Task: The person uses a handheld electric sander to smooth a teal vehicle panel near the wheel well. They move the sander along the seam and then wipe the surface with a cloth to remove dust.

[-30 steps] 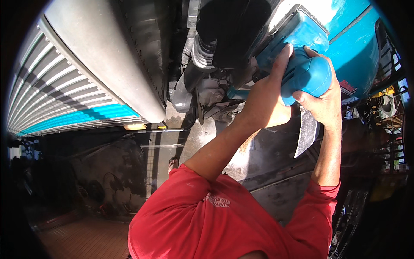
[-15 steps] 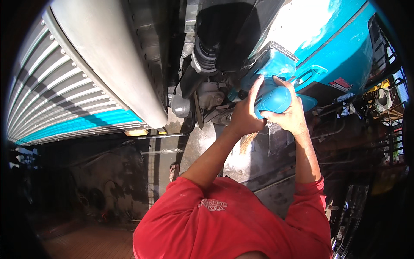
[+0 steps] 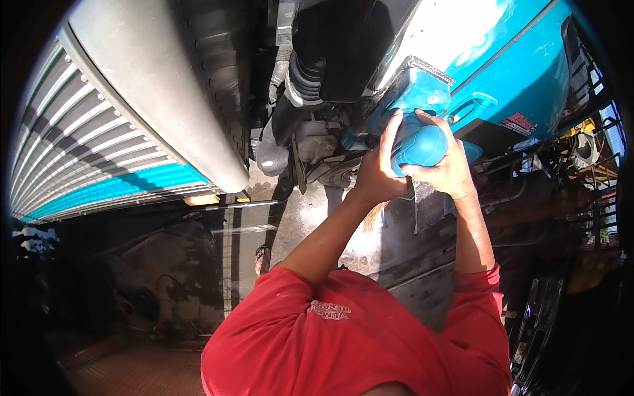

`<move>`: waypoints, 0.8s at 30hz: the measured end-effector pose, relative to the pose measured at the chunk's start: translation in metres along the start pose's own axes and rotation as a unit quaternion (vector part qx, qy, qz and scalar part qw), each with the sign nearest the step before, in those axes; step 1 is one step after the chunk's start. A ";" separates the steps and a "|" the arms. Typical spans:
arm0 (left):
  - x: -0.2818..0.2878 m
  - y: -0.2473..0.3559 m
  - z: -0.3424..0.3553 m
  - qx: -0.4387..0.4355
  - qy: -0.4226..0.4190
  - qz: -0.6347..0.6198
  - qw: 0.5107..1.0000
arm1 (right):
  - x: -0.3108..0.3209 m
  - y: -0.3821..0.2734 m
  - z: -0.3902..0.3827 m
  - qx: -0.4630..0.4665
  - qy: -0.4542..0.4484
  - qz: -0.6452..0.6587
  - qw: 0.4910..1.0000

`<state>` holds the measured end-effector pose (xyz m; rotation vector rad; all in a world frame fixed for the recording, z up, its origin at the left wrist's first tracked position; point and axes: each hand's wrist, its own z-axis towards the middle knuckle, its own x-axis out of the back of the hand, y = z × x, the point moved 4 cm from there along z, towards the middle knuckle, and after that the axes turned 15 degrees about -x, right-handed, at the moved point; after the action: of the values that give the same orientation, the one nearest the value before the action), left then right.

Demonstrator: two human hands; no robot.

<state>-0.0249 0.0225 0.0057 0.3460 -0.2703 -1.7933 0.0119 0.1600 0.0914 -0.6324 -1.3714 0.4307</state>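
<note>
Both my hands are wrapped round a teal power sander with a rounded grip. My left hand closes on its left side, thumb lying forward along the body. From the right, my right hand curls round the grip, with fingers on its near end and side. The sander's squarish front end lies up against the teal and white vehicle panel; the contact face is hidden. Just right of the sander is a teal looped handle.
A large silver tank with a ribbed metal side stands at the left. Between tank and panel are a dark ribbed hose and mechanical parts. Straw-like bristles show below my hands. Metal racking is at the far right.
The whole view has shifted slightly. My hands keep the same hold on the sander, which stays at nearly the same place by the panel.
</note>
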 end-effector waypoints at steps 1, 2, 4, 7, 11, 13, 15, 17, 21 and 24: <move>-0.001 -0.004 -0.004 0.048 -0.021 -0.011 0.999 | 0.001 -0.002 0.000 0.038 0.018 0.014 0.999; -0.004 -0.007 -0.004 0.069 -0.030 -0.024 0.997 | 0.003 -0.002 0.001 0.052 0.025 0.021 0.998; -0.005 -0.010 -0.005 0.083 -0.026 -0.039 0.995 | 0.015 0.000 0.003 0.041 0.028 0.047 0.998; -0.007 -0.009 -0.003 0.080 -0.047 -0.034 0.995 | 0.023 0.003 0.002 0.032 0.018 0.083 0.996; 0.002 -0.002 -0.001 0.080 -0.053 -0.002 0.995 | -0.009 0.008 -0.002 -0.021 0.008 0.026 0.999; 0.003 -0.001 0.001 0.098 -0.068 -0.006 0.993 | -0.006 0.005 -0.001 -0.017 0.017 0.030 0.999; 0.000 -0.004 0.004 0.139 -0.078 -0.043 0.986 | 0.010 -0.001 0.001 0.028 0.035 0.074 0.996; -0.002 -0.003 0.009 0.089 -0.074 -0.016 0.993 | 0.031 -0.005 0.004 0.052 0.012 0.101 0.994; -0.001 -0.006 0.004 0.155 -0.084 -0.028 0.984 | 0.017 0.000 0.002 0.046 0.002 0.040 0.998; 0.008 0.000 0.002 0.107 -0.103 0.015 0.989 | -0.011 0.007 -0.002 0.033 0.013 0.047 0.998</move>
<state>-0.0272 0.0150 0.0070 0.3058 -0.6142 -1.7759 0.0125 0.1577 0.0781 -0.6474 -1.3016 0.5406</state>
